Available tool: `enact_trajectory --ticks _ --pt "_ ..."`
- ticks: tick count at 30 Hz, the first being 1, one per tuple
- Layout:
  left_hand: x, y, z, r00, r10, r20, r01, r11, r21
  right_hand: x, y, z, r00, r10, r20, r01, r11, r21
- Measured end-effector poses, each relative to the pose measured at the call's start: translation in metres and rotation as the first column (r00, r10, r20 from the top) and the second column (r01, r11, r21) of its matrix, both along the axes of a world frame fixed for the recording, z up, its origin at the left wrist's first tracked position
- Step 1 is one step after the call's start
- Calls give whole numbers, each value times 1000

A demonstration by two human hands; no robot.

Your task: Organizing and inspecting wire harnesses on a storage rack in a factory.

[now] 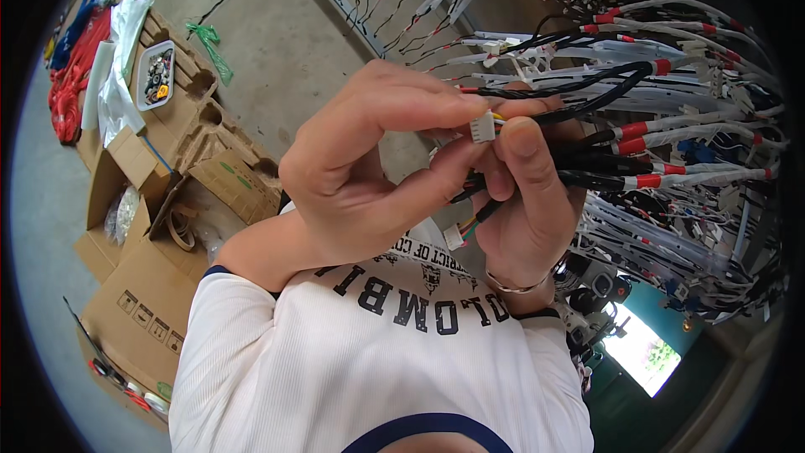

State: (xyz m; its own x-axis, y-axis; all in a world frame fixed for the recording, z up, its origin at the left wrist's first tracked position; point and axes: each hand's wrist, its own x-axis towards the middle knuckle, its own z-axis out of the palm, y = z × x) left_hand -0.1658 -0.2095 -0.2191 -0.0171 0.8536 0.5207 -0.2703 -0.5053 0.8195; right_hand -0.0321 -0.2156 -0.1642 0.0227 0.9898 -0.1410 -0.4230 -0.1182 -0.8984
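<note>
At upper centre of the frame, the left hand (348, 159) pinched a white connector (482, 127) between thumb and forefinger while the right hand's (532, 214) digits gripped its wires (500, 120), apparently a positioning step calling next for steady fingertips.

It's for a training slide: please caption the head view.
Left hand pinches a small white connector while the right hand holds black cables.
</note>
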Motion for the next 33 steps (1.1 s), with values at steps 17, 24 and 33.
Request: enact_trajectory --ticks 17,24,33 --pt "5 6 4 991 118 -59 -117 993 4 -5 8 -7 1000 -18 14 18 999 26" --pt "-14 44 6 967 -38 254 133 920 -369 6 20 -26 940 202 -274 -168 975 143" --pt "5 63 -3 894 278 -351 -301 954 -10 14 28 -38 985 -57 -162 65 997 46"
